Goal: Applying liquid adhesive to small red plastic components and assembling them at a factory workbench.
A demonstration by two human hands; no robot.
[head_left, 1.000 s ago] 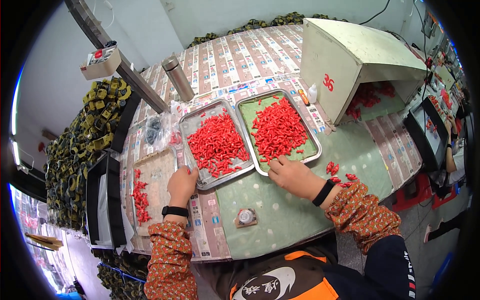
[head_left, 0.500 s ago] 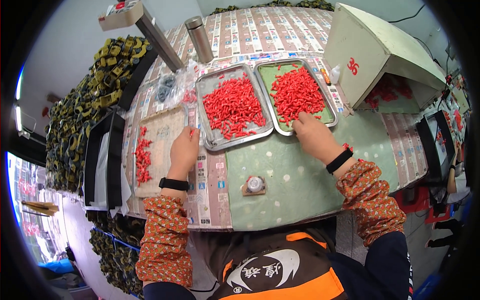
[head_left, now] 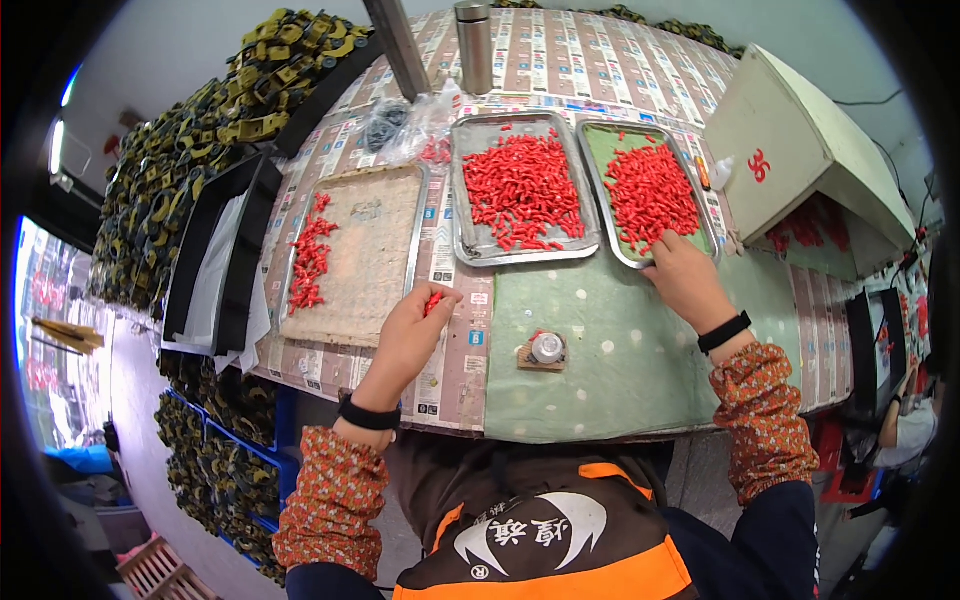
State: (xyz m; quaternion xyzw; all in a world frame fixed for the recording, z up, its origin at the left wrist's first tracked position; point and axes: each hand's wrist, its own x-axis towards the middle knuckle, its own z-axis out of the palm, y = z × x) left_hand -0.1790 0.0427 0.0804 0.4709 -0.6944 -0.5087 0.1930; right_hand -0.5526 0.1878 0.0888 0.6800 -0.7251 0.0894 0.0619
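My left hand (head_left: 412,335) is closed in a pinch, with a small red plastic part (head_left: 433,303) showing between the fingers. It hovers between a worn beige tray (head_left: 375,265) and a metal tray (head_left: 527,257) heaped with red parts (head_left: 520,190). My right hand (head_left: 690,285) reaches over the near edge of a second metal tray (head_left: 708,200), its curled fingers touching the red parts (head_left: 652,190) there. Whatever those fingertips grip is hidden. On the green mat (head_left: 640,370), a small block with a round metal piece (head_left: 546,349) sits between my forearms.
Several red parts (head_left: 313,255) line the beige tray's left side. A black bin (head_left: 215,265) and heaped yellow-black parts (head_left: 190,170) stand left. A steel flask (head_left: 474,50) and a metal post (head_left: 398,45) rise behind. A pale box (head_left: 800,140) with an open front stands right.
The head view has shifted, so the table appears further right and higher. My left hand has come nearer to me with its red part. My right hand stays at the right metal tray's near edge.
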